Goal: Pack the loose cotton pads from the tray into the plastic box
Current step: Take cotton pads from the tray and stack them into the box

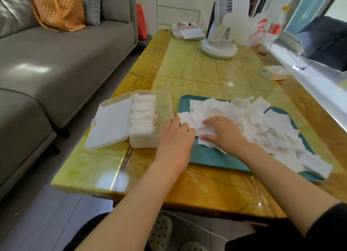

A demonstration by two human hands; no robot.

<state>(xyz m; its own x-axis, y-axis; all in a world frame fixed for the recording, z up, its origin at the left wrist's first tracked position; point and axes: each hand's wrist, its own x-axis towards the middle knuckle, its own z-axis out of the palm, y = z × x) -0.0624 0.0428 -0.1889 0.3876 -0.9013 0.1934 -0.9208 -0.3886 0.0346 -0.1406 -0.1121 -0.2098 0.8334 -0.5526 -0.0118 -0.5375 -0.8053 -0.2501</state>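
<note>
right hand (pixel 224 133) on pads (pixel 262 123); box (pixel 163 107) end-on

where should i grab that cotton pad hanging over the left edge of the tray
Pinch the cotton pad by its free left corner, coming from the tray's left side with the left hand. That corner pokes over the rim, so a thumb can probably slip under; the rest lies flat, partly under other pads.
</note>
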